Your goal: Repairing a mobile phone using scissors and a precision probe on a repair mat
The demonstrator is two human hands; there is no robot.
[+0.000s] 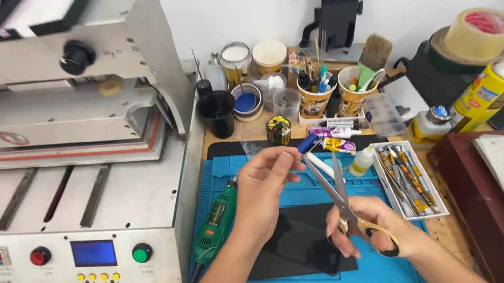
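A dark rectangular glass panel (297,241) lies flat on a blue silicone work mat (365,277) at a cluttered repair bench, its middle partly hidden behind the person's 2 forearms. The near edge of the mat and both elbows are cut off by the bottom of the view. What the left hand (263,185) pinches is too small to make out: thumb and forefinger are pressed together at their tips, the other fingers loosely curled, raised above the far edge of the panel. The right hand (363,228) grips a pair of steel scissors with orange-and-black handles (344,204), fingers through the loops, blades parted in a narrow V pointing away toward the left fingertips. Whether the blades touch the pinched item cannot be told.

A green rotary hand tool (216,220) lies along the left edge of the mat, just beside the left wrist. To the left stands a grey metal press machine with red and green buttons and a small blue screen (72,188), its top cut off. Right of the scissors sits a white tray of slim tools (409,179). Farther off, paper cups stuffed with brushes (332,91) crowd the wall, and a yellow spray can (490,89) leans beside a roll of tan tape (482,34).
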